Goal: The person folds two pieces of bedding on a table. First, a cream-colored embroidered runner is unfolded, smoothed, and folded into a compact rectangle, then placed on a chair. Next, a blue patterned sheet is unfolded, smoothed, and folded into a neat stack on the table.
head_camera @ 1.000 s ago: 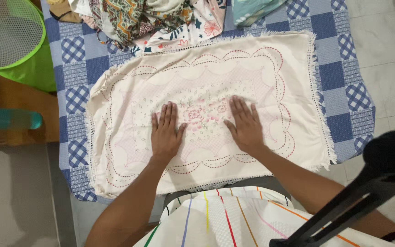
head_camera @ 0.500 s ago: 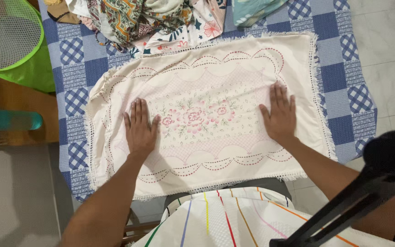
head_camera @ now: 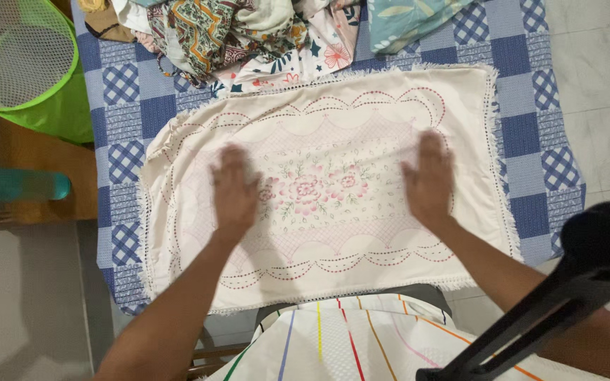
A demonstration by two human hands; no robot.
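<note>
A cream cloth [head_camera: 333, 141] with a pink flower print in its middle and a fringed edge lies spread flat on a blue and white checked cover [head_camera: 524, 134]. My left hand [head_camera: 234, 187] lies flat and open on the cloth, left of the flowers. My right hand [head_camera: 428, 180] lies flat and open right of the flowers. Both hands are blurred by motion. Neither hand holds anything.
A heap of patterned clothes [head_camera: 248, 32] lies along the far edge of the cover. A green mesh basket [head_camera: 22, 63] stands at the far left, above a teal bottle [head_camera: 15, 187] lying on wood. A black stand [head_camera: 573, 282] crosses the lower right corner.
Both hands slid outward from the middle of the cloth toward its sides, flattening it. Now they are blurred and the left hand has come back slightly toward the flowers.
</note>
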